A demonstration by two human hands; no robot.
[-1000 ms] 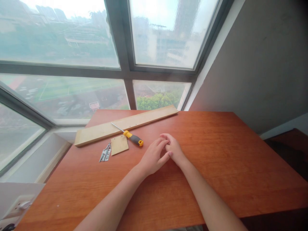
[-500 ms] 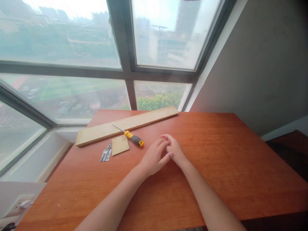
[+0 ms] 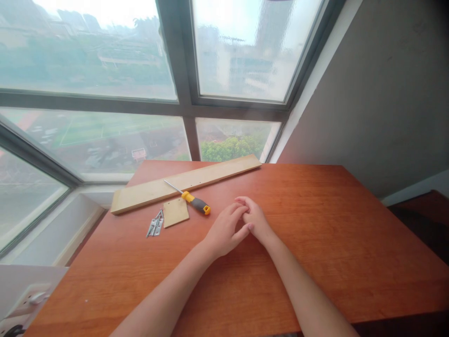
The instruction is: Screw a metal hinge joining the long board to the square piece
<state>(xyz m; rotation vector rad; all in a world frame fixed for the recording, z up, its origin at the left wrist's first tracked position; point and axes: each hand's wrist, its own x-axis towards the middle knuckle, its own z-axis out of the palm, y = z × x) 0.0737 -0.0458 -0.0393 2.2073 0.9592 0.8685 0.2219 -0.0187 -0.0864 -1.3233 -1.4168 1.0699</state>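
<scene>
My left hand [image 3: 227, 229] and my right hand [image 3: 255, 220] rest together on the wooden table, fingertips overlapping. The left fingers are loosely stretched over the right ones, and its thumb points toward the right palm. Both look relaxed and open, with no object visible in them; some right fingers are hidden. Closest to my left hand lies a yellow and grey screwdriver [image 3: 197, 203], its shaft tip over a long wooden board [image 3: 147, 192]. Beside the handle is a small square wooden piece [image 3: 176, 214] with holes. Left of that are metal brackets with several screws [image 3: 155, 224].
The reddish-brown table [image 3: 315, 243] reaches to the window frame [image 3: 224, 110] at the back. A grey wall [image 3: 379, 103] rises at the right. At the lower left is a socket [image 3: 31, 299] with plugs.
</scene>
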